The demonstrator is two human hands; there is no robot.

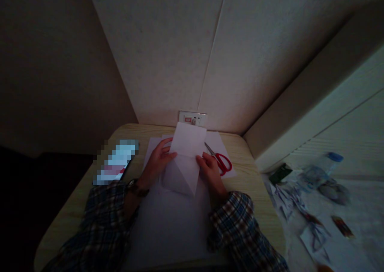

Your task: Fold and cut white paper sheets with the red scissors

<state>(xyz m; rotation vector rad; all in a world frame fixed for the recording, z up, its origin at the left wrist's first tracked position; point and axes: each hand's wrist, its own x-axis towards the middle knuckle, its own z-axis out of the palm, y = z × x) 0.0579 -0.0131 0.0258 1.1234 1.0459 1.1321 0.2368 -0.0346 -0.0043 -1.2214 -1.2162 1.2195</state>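
A folded sheet of white paper (189,144) is held up between my two hands, with a crease across its middle and a pointed corner at the bottom. My left hand (160,160) pinches its left edge, thumb in front and fingers partly behind. On the opposite edge, the thumb and fingers of my right hand (208,168) grip the paper. Red-handled scissors (223,164) lie just right of my right hand, blades pointing up and left. Under both hands, more white sheets (174,232) cover the middle of the table.
A phone with a lit, blurred-out screen (117,162) lies at the left of the wooden table (66,224). A wall socket (192,118) is behind the table. On the floor at right are a plastic bottle (319,170), a green box (280,173) and paper scraps (283,200).
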